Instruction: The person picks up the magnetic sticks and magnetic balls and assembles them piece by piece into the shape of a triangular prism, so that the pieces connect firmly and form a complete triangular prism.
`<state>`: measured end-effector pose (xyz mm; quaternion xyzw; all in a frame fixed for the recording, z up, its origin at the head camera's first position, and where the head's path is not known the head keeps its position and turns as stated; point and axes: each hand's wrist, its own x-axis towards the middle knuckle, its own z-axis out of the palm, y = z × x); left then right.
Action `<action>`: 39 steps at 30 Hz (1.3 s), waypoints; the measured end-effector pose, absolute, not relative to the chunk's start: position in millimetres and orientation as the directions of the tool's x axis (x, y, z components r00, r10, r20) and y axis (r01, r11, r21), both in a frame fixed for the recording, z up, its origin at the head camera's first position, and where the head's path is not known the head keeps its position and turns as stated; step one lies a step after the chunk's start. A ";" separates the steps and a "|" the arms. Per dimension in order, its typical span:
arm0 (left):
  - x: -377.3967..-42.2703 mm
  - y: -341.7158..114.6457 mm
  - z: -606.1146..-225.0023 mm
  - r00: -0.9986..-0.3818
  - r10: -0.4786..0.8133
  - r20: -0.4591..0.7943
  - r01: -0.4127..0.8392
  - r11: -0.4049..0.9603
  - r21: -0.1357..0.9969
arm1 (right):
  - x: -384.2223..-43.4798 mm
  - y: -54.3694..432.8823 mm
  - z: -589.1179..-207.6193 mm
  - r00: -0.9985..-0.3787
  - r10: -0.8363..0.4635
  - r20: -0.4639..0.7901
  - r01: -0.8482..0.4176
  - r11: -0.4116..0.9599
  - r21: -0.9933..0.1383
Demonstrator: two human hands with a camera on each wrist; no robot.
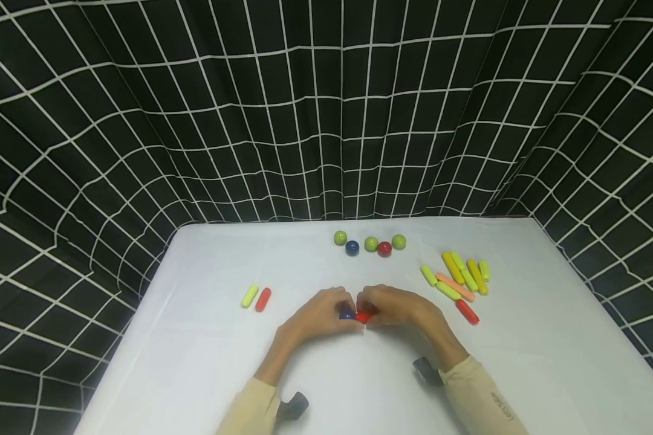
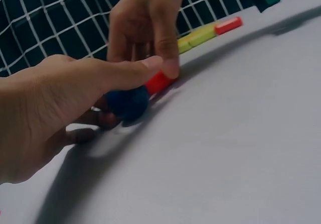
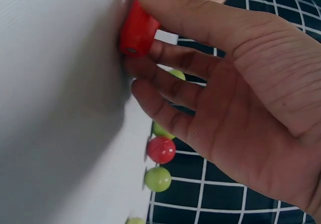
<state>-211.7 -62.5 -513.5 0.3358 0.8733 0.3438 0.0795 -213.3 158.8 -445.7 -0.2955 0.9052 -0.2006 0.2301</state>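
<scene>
At the middle of the table, both hands meet fingertip to fingertip in the head view. A dark blue ball (image 2: 128, 105) is held by the left hand (image 1: 323, 311), its thumb over the top and the other fingers beneath. The right hand (image 1: 394, 305) pinches a short red stick (image 3: 138, 30) between thumb and fingers, low over the white surface. One end of the stick is right at the ball; the other shows a small dark hole in the right wrist view. Fingers hide part of both pieces.
On the white table (image 1: 196, 362), green balls (image 1: 371, 243), a red ball (image 1: 384, 248) and another blue ball (image 1: 352, 248) line the back. Several yellow, orange and red sticks (image 1: 467, 312) lie right; a yellow stick (image 1: 250, 296) and red one lie left. Gridded black cloth (image 1: 283, 121) surrounds it.
</scene>
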 end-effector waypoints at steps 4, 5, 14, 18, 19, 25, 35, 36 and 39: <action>-217.2 -63.7 -523.2 -0.755 0.646 0.113 0.521 0.485 0.702 | -210.9 157.1 -444.1 -0.734 -0.592 -0.333 -0.383 0.766 -0.517; -217.5 -64.2 -525.4 -0.755 0.645 0.118 0.521 0.480 0.706 | -210.2 157.3 -444.9 -0.737 -0.588 -0.333 -0.378 0.767 -0.519; -210.5 -71.3 -533.9 -0.752 0.644 0.141 0.569 0.525 0.633 | -205.0 156.8 -449.8 -0.738 -0.597 -0.316 -0.379 0.753 -0.538; -209.2 -71.8 -534.7 -0.756 0.640 0.138 0.568 0.535 0.625 | -203.3 157.6 -448.8 -0.744 -0.583 -0.327 -0.356 0.760 -0.544; -209.2 -71.9 -534.7 -0.758 0.639 0.136 0.566 0.540 0.623 | -203.0 158.7 -448.2 -0.745 -0.579 -0.331 -0.350 0.761 -0.546; -210.0 -70.8 -533.3 -0.771 0.626 0.115 0.553 0.569 0.609 | -204.8 173.8 -440.4 -0.748 -0.570 -0.339 -0.334 0.766 -0.549; -212.9 -65.8 -532.5 -0.747 0.649 0.144 0.592 0.551 0.588 | -224.2 207.9 -431.1 -0.847 -0.489 -0.209 -0.326 0.788 -0.521; -213.2 -65.4 -532.3 -0.743 0.651 0.151 0.599 0.547 0.585 | -228.5 210.4 -428.8 -0.865 -0.465 -0.188 -0.319 0.799 -0.510; -214.2 -65.3 -532.1 -0.731 0.661 0.169 0.618 0.537 0.574 | -244.5 217.4 -422.7 -0.923 -0.357 -0.141 -0.254 0.843 -0.475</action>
